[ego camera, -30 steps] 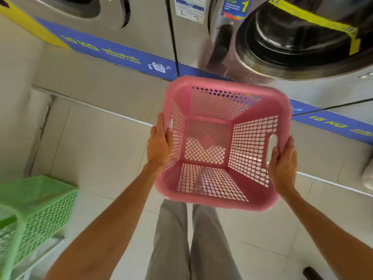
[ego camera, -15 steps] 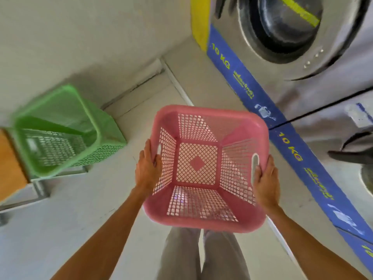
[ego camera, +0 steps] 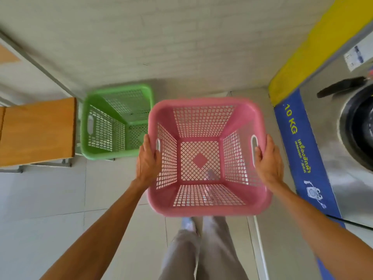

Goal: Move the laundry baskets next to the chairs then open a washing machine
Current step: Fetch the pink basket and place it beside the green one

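Note:
I carry an empty pink laundry basket in mid-air in front of me, above the floor. My left hand grips its left handle slot and my right hand grips its right one. A green laundry basket, also empty, stands on the floor ahead to the left, right beside the wooden seat of a chair. The washing machine with its round door and a blue 10 KG strip is at the right edge.
A pale brick wall closes the space straight ahead. A yellow band runs up beside the machine. Pale floor tiles spread to the lower left, and my legs show below the basket.
My view has swung left from the washing machines toward the wall and chair. The pink basket stays in both hands; the green basket and chair seat now lie just ahead to the left.

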### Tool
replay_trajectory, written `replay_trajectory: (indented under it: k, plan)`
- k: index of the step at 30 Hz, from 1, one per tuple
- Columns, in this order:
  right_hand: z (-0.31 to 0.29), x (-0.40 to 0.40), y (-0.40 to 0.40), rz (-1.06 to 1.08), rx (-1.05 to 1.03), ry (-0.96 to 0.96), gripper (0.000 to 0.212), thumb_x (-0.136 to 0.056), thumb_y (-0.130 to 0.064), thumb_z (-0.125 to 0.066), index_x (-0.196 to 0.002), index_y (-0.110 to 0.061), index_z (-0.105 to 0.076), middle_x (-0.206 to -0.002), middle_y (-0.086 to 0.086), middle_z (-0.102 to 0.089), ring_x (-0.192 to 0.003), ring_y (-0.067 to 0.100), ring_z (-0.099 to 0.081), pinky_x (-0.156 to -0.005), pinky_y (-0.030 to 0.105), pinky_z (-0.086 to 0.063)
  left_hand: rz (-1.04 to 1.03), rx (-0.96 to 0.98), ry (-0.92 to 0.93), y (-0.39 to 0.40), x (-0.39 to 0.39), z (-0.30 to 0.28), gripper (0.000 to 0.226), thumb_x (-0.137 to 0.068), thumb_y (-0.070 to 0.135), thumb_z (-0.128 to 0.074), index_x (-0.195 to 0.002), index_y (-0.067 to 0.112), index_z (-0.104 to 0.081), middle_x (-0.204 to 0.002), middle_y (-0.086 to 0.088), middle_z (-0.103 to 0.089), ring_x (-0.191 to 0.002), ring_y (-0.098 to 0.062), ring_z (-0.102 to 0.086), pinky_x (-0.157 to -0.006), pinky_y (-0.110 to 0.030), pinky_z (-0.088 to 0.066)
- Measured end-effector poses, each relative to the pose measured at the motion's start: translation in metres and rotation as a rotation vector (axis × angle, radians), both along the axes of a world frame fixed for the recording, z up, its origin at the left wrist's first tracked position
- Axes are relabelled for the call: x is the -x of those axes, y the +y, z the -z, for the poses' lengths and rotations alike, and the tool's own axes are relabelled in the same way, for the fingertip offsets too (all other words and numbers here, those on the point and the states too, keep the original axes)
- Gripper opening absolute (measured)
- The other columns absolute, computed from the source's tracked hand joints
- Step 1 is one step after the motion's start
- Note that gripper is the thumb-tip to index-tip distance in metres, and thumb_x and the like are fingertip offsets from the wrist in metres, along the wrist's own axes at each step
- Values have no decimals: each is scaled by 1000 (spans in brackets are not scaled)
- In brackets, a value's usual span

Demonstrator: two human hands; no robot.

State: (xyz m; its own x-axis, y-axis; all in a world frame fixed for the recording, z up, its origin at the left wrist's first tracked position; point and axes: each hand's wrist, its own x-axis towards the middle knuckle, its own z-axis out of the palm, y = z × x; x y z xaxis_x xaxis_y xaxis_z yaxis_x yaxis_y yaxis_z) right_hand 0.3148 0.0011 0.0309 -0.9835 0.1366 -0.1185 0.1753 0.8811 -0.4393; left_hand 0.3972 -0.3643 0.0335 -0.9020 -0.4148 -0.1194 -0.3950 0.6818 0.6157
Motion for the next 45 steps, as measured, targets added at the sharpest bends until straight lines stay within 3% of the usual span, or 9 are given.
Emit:
replay_trajectory:
  k: [7,12,18,21,24,32,36,40,45]
  plan:
    - [30,121,-32,-67,-2,-82,52,-97,-24,-51,-144,-8,-35,-117,23,-56,-83,40,-62,-61,36,-44,82,8,-214,-35,101,25,77,-89,7,-51,-155,3,-12,-116,-17,-45,-81,-24,-52,-63,-34,-46]
    - [68,196,-45,-161,-32,-194,55,-96,-17,-52,-146,-9,-32,-119,21,-55,-66,23,-48,-45,21,-29,51,-16,-312,-46,160,64,76,-91,8,-47,-155,8,-7,-121,-24,-45,-78,-27,-50,-66,-40,-48]
    - [124,258,-56,-226,-26,-247,49,-99,-20,-46,-145,-14,-31,-119,21,-52,-66,23,-53,-44,22,-35,77,-57,-383,-65,209,116,90,-86,5,-56,-156,17,0,-124,-19,-41,-73,-20,-54,-54,-33,-52]
    - [155,279,-59,-237,-42,-260,54,-97,-15,-50,-146,-13,-28,-120,22,-50,-66,26,-56,-42,29,-44,94,-95,-464,-67,229,137,99,-86,7,-60,-157,15,9,-142,-28,-32,-100,-42,-58,-79,-52,-57]
    - [181,294,-61,-250,-39,-269,58,-94,-9,-54,-146,-13,-29,-116,23,-51,-66,26,-60,-47,40,-56,119,-95,-498,-65,245,155,104,-86,5,-64,-155,8,15,-155,-31,-18,-129,-54,-38,-98,-57,-44]
    - [224,307,-66,-259,-46,-281,60,-95,-16,-56,-147,-23,-27,-108,15,-54,-64,25,-64,-43,42,-58,92,-98,-494,-75,262,193,97,-88,-3,-56,-156,9,11,-130,-29,-41,-110,-40,-48,-81,-37,-43]
    - [221,310,-70,-252,-45,-274,61,-95,-11,-53,-148,-22,-26,-109,18,-53,-65,27,-63,-45,42,-58,58,-130,-488,-81,266,201,83,-90,0,-48,-156,17,1,-122,-19,-46,-97,-25,-46,-76,-40,-48]
    - [217,310,-72,-234,-70,-280,63,-94,-9,-54,-150,-18,-24,-113,21,-52,-68,31,-63,-49,42,-58,57,-152,-490,-86,265,203,78,-91,8,-48,-154,17,-4,-120,-15,-47,-100,-27,-49,-78,-47,-52]
    - [212,310,-78,-227,-57,-314,71,-93,-8,-59,-150,-23,-21,-115,21,-50,-65,30,-64,-46,45,-58,58,-172,-498,-84,266,194,82,-89,15,-56,-153,23,-5,-120,-10,-46,-103,-25,-51,-75,-39,-50]
